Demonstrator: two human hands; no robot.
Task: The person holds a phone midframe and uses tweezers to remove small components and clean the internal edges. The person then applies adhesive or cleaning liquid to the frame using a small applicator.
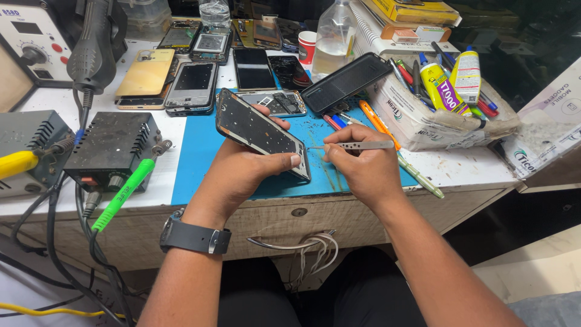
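My left hand grips an opened phone frame, tilted above the blue work mat, thumb pressed on its lower right corner. My right hand pinches metal tweezers, whose tip points left and touches the frame's right edge. A black watch sits on my left wrist. Another opened phone lies flat on the mat just behind the held frame.
Several phones lie at the back of the bench. A black phone leans on a white box of glue tubes and pens. A power unit and green-handled iron stand left. A plastic bottle stands behind.
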